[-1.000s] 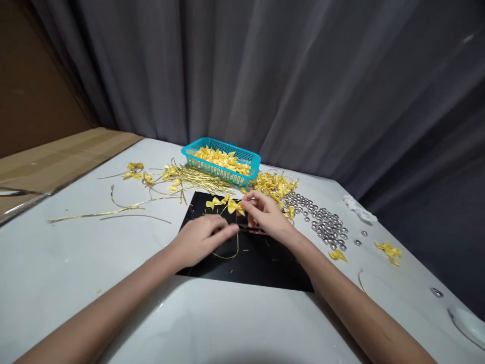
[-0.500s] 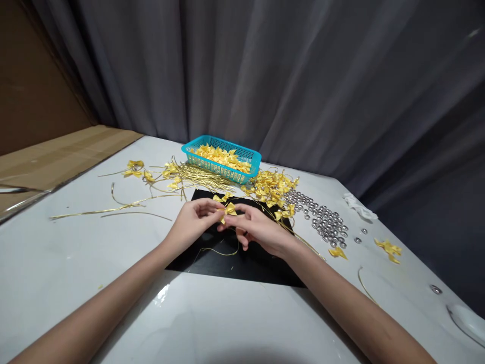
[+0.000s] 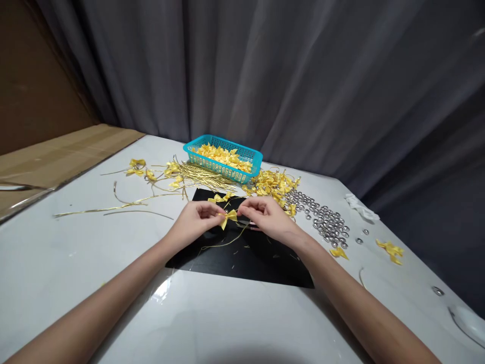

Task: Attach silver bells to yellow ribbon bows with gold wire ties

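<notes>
A small yellow bow point(image 3: 229, 218) is pinched at its left side between the thumb and fingers of my left hand point(image 3: 200, 217), above the black mat point(image 3: 242, 263). Just right of the bow, my right hand point(image 3: 264, 215) has its thumb and forefinger pressed together, but what they hold is too small to make out. A thin gold cord point(image 3: 223, 244) curves below the bow over the mat. Behind the hands, another yellow bow point(image 3: 221, 197) lies near the mat's back edge. A pinkish tool, partly hidden, shows beneath my right hand.
A blue basket point(image 3: 254, 169) of yellow bows stands at the back. Gold cords point(image 3: 206, 176) lie before it, with a pile of bows point(image 3: 276, 185) to its right. Silver rings point(image 3: 330, 226) are scattered farther right. Cardboard point(image 3: 71, 151) borders the left side.
My right hand has moved right and away from the bow, its fingers now drawn in. My left hand still holds the bow, which shows more openly. The view has shifted slightly.
</notes>
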The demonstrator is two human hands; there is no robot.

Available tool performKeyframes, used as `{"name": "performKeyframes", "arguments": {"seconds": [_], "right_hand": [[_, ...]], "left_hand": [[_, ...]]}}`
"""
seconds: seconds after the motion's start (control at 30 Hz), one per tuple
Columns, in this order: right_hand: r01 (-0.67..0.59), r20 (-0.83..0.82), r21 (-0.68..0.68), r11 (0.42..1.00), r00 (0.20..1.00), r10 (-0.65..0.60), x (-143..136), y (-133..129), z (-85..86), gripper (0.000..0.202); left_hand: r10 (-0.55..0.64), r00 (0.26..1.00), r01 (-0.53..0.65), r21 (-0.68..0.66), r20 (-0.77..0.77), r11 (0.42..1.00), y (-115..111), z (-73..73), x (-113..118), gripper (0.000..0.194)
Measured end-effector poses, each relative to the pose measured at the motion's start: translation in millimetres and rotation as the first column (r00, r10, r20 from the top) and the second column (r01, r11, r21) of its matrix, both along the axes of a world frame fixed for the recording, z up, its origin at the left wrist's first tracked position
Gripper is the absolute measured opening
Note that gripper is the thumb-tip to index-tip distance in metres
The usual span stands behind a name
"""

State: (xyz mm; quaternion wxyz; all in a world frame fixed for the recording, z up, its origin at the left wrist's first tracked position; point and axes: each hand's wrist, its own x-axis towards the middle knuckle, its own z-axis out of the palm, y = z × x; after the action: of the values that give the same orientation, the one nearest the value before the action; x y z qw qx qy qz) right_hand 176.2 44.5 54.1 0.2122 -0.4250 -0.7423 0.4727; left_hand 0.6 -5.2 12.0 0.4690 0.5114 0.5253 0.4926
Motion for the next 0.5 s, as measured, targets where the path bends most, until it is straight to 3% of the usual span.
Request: {"name": "performKeyframes", "arguments": {"seconds": [0.23,0.5], "right_hand": [[-0.074,0.035,-0.011,0.997,0.997,0.074,-5,6,-24.1,0.028],[-0.099,0.022,0.046,0.994,0.995,0.098,-6,5,-23.0,0.032]], "left_hand": [[-0.09,0.995,0.092,-0.048,0.035,0.995,1,-7.4,1,0.021],[-0.12,0.993,0.121,-0.079,0.015,0.99,1,-8.6,1,0.025]]}}
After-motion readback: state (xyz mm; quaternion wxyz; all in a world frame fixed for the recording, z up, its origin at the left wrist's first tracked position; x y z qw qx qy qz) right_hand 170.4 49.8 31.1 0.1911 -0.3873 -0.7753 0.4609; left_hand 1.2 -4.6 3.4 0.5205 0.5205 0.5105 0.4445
